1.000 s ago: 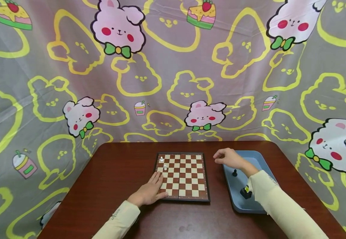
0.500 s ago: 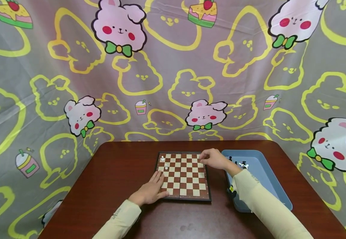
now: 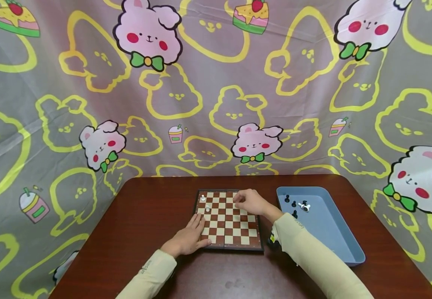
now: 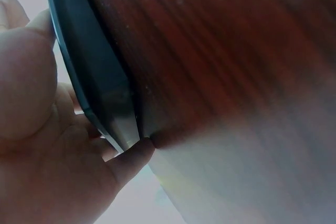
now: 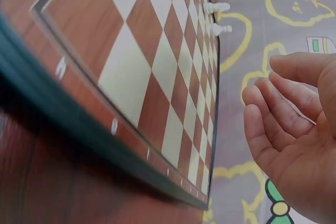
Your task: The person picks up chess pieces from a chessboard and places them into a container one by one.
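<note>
A brown-and-cream chessboard (image 3: 240, 239) lies on the table. My left hand (image 3: 189, 237) rests on its near left corner, fingers straight and touching the frame; the left wrist view shows this hand against the board's dark edge (image 4: 97, 56). Two white chess pieces stand toward the far left of the board: one white pawn (image 3: 202, 198) near the corner and another white piece (image 3: 207, 208) nearer. Over the right half hovers my right hand (image 3: 251, 202). In the right wrist view its fingers (image 5: 281, 114) are loosely bent, apart from the thumb, with nothing visible between them.
Right of the board stands a blue tray (image 3: 324, 224). Inside are several black chess pieces (image 3: 287, 198) and a white piece (image 3: 304, 206) lying down. A patterned curtain (image 3: 208, 104) hangs behind and beside the dark wooden table (image 3: 152, 207).
My right hand has moved left from beside the tray to above the board, uncovering the pieces in the tray. The left hand has stayed on the board's corner.
</note>
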Motion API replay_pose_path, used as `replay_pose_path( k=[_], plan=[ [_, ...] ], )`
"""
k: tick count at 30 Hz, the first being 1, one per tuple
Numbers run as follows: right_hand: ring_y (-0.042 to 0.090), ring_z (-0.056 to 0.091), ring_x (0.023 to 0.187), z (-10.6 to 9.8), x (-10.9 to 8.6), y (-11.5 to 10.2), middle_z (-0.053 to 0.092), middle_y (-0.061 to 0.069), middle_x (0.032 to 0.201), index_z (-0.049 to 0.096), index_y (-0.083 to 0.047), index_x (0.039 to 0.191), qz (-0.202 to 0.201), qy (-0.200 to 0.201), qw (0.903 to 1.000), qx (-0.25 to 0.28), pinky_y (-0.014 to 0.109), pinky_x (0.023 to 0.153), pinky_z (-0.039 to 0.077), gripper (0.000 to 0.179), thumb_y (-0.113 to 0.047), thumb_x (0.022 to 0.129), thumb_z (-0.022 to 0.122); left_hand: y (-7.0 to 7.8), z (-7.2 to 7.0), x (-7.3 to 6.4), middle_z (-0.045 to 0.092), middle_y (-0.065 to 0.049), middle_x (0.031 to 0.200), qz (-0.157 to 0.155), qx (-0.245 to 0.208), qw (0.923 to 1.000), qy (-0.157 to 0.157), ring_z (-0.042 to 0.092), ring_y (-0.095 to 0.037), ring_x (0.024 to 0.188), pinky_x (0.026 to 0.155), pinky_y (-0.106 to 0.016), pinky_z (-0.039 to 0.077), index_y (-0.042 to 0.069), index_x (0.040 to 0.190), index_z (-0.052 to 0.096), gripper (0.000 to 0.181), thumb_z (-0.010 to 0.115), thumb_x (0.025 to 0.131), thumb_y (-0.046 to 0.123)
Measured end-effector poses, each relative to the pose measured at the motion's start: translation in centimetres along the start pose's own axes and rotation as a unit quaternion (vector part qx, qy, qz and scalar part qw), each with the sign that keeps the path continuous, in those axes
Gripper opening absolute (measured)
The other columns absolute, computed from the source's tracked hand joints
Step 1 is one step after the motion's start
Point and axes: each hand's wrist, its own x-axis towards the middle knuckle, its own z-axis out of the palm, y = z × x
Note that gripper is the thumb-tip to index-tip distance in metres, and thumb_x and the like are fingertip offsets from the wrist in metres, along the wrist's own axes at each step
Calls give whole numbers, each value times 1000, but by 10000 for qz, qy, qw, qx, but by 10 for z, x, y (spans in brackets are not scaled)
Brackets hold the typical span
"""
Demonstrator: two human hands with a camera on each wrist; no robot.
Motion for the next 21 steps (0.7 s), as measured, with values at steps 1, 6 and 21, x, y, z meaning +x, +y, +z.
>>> replay_pose_path(
  k=[1, 6, 21],
  plan=[
    [12, 59, 78, 2, 1, -1, 63, -3, 89, 68, -4, 105, -42, 7, 10000, 8, 33, 68, 48, 16, -10, 90, 64, 0, 0, 0, 13, -24, 153, -5, 1, 10000, -1, 9, -34, 142, 101, -45, 37, -7, 145, 27, 82, 51, 93, 51],
    [12, 59, 79, 11, 7, -6, 64, -2, 91, 67, -1, 109, -2, -45, 10000, 42, 32, 69, 48, 21, -11, 90, 64, 0, 0, 1, 13, -25, 153, -36, -19, 10000, -9, 10, -34, 142, 100, -46, 37, -7, 145, 27, 81, 51, 93, 51],
    [15, 60, 88, 49, 30, -18, 65, 1, 99, 67, -6, 112, -175, -151, 9997, -75, 33, 73, 49, 25, -18, 91, 65, -1, 0, 2, 14, -24, 153, -70, 6, 10000, -36, 10, -35, 142, 98, -45, 39, -7, 145, 27, 83, 50, 93, 53]
  ],
)
